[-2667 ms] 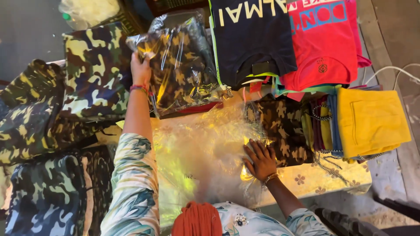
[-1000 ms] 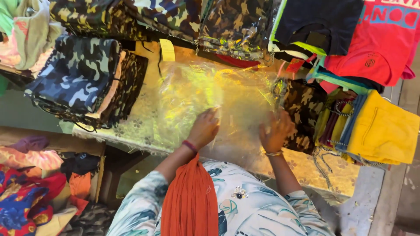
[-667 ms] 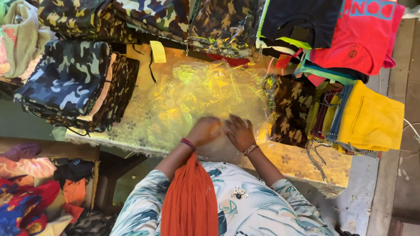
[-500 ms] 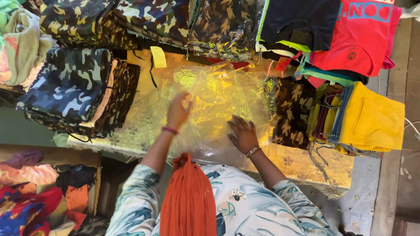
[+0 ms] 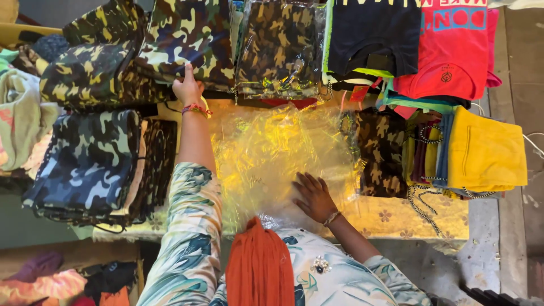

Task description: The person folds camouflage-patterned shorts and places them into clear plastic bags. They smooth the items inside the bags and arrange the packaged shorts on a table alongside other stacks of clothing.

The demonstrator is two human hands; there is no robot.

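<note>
My left hand (image 5: 187, 88) reaches far forward to a folded green camouflage garment (image 5: 187, 34) at the back of the stall table, and its fingers curl on the garment's near edge. My right hand (image 5: 313, 196) lies flat, fingers spread, on a crinkled clear plastic sheet (image 5: 266, 147) that covers the yellow table top in front of me. A red thread band circles my left wrist and a bangle my right. An orange scarf (image 5: 259, 266) hangs down my front.
Stacks of blue-grey camouflage clothes (image 5: 85, 164) lie at the left. A plastic-wrapped camouflage pack (image 5: 280, 51), a dark shirt (image 5: 374, 34) and a red shirt (image 5: 453, 51) line the back. Yellow folded clothes (image 5: 484, 150) sit at the right, and a floral cloth (image 5: 408, 218) covers the table edge.
My left hand has left the plastic sheet and stretched forward to the camouflage garment at the back. My right hand has stayed pressed on the plastic.
</note>
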